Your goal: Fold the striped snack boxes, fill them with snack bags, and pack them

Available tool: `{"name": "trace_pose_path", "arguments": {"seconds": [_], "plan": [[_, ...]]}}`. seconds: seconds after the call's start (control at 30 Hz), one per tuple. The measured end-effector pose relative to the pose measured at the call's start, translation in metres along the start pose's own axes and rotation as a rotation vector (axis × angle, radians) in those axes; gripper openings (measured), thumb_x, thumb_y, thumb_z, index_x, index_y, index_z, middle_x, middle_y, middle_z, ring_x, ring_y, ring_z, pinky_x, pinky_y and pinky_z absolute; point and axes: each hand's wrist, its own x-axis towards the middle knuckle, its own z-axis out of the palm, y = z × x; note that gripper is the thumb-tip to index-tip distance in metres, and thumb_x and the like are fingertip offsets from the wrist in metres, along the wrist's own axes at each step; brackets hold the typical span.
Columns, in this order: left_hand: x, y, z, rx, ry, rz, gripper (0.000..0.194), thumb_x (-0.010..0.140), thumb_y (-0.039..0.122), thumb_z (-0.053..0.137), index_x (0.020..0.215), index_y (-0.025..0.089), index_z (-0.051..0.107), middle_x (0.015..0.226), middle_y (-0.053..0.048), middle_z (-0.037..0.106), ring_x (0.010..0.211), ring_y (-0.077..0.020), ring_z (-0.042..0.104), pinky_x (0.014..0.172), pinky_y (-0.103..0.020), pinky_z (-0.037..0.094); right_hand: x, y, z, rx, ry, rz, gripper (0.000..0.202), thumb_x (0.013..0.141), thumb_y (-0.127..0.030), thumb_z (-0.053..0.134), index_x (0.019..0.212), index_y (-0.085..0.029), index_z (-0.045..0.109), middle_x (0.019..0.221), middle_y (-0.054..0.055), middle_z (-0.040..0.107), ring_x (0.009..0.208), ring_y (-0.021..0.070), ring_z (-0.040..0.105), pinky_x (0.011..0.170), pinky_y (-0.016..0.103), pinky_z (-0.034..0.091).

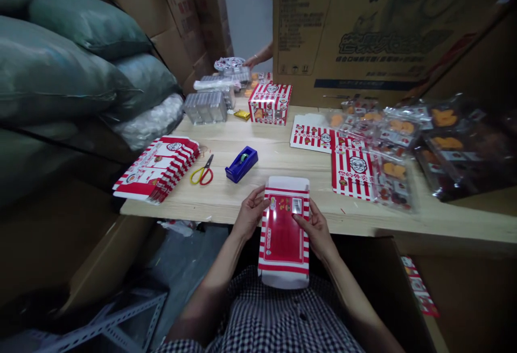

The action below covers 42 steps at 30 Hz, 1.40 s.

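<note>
"Striped box (284, 240), red and white: where is it sitting?"

"It's hovering at the table's (283, 162) near edge. The left hand (249, 215) and right hand (319, 231) are grasping its two sides, the right thumb pressing just below a printed barcode (297, 205)."

"Is any writing showing?"

"Yes, the flat striped carton (352, 173) to the right is displaying 你的外卖. Farther back, the big cardboard box (307, 30) is bearing Chinese characters, its small lines looking too blurred for reading."

It's dim around me: pale wooden surface (220, 202) ahead, grey floor (188, 261) down left, metal frame (135, 310), bluish-grey wall (248, 14) beyond.
</note>
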Motion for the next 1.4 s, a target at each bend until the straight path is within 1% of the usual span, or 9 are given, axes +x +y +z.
{"name": "trace_pose_path", "arguments": {"seconds": [0.13,0.27,0.43,0.57,0.77,1.0,1.1,1.27,1.4], "plan": [[0.000,-0.017,-0.013,0.035,0.047,-0.014,0.074,0.069,0.031,0.086,0.136,0.019,0.055,0.091,-0.005,0.076,0.078,-0.0174,0.071,0.074,-0.029,0.055,-0.001,0.018,-0.013,-0.054,-0.039,0.047,0.081,0.074,-0.036,0.085,0.145,-0.032,0.047,0.126,0.004,0.071,0.104,0.0235,0.072,0.092,0.039,0.059],[-0.017,-0.016,-0.013,0.096,0.091,0.049,0.074,0.070,0.030,0.086,0.137,0.022,0.054,0.090,-0.003,0.075,0.076,-0.0152,0.069,0.075,-0.028,0.054,-0.009,0.008,-0.013,-0.117,-0.054,-0.018,0.091,0.081,-0.036,0.079,0.156,-0.036,0.027,0.122,0.003,0.073,0.104,0.0243,0.072,0.096,0.044,0.057],[-0.028,-0.006,-0.008,0.163,0.070,0.086,0.064,0.073,0.030,0.083,0.132,0.021,0.061,0.091,-0.001,0.073,0.083,-0.0142,0.067,0.082,-0.027,0.050,-0.010,-0.014,-0.002,-0.260,-0.029,-0.142,0.062,0.089,-0.040,0.070,0.146,-0.032,0.048,0.132,0.004,0.067,0.114,0.0256,0.066,0.099,0.042,0.054],[-0.024,-0.001,-0.013,0.228,0.072,0.084,0.046,0.080,0.034,0.077,0.123,0.020,0.066,0.095,-0.003,0.072,0.083,-0.0139,0.065,0.078,-0.025,0.049,0.005,-0.018,-0.008,-0.389,-0.103,-0.100,0.053,0.089,-0.047,0.067,0.139,-0.030,0.056,0.117,0.004,0.073,0.103,0.0239,0.068,0.089,0.036,0.055],[-0.018,-0.001,-0.025,0.376,0.036,0.035,0.029,0.086,0.043,0.068,0.097,0.017,0.069,0.078,0.000,0.065,0.067,-0.0112,0.055,0.063,-0.021,0.041,0.026,-0.018,-0.024,-0.394,-0.253,0.070,0.036,0.085,-0.052,0.071,0.109,-0.025,0.071,0.090,0.001,0.074,0.080,0.0178,0.068,0.075,0.030,0.054],[-0.012,0.001,-0.039,0.606,-0.023,0.121,0.030,0.087,0.043,0.067,0.083,0.014,0.073,0.091,-0.005,0.067,0.085,-0.0158,0.059,0.077,-0.024,0.044,0.029,-0.005,-0.024,-0.422,-0.140,0.024,0.030,0.077,-0.051,0.077,0.090,-0.024,0.080,0.106,0.005,0.075,0.103,0.0241,0.067,0.094,0.037,0.051],[-0.005,0.010,-0.036,0.577,-0.042,0.060,0.033,0.086,0.045,0.067,0.084,0.013,0.072,0.078,-0.002,0.066,0.073,-0.0143,0.057,0.070,-0.024,0.043,0.037,-0.007,-0.021,-0.407,-0.073,-0.007,0.027,0.074,-0.049,0.079,0.087,-0.025,0.081,0.101,0.005,0.076,0.099,0.0244,0.068,0.091,0.038,0.052],[0.000,0.031,-0.023,0.438,-0.062,0.079,0.030,0.082,0.040,0.074,0.098,0.016,0.067,0.086,-0.003,0.070,0.078,-0.0148,0.064,0.074,-0.025,0.048,0.042,-0.022,-0.018,-0.380,-0.046,-0.019,0.023,0.072,-0.042,0.083,0.087,-0.024,0.079,0.094,0.004,0.077,0.085,0.0201,0.070,0.080,0.034,0.055],[-0.008,0.025,-0.024,0.269,-0.060,-0.055,0.061,0.077,0.032,0.081,0.131,0.023,0.053,0.092,-0.002,0.073,0.081,-0.0150,0.069,0.076,-0.026,0.052,0.030,-0.021,-0.024,-0.229,-0.057,0.069,0.051,0.073,-0.034,0.085,0.121,-0.034,0.065,0.083,-0.004,0.073,0.074,0.0149,0.069,0.071,0.029,0.056]]}}
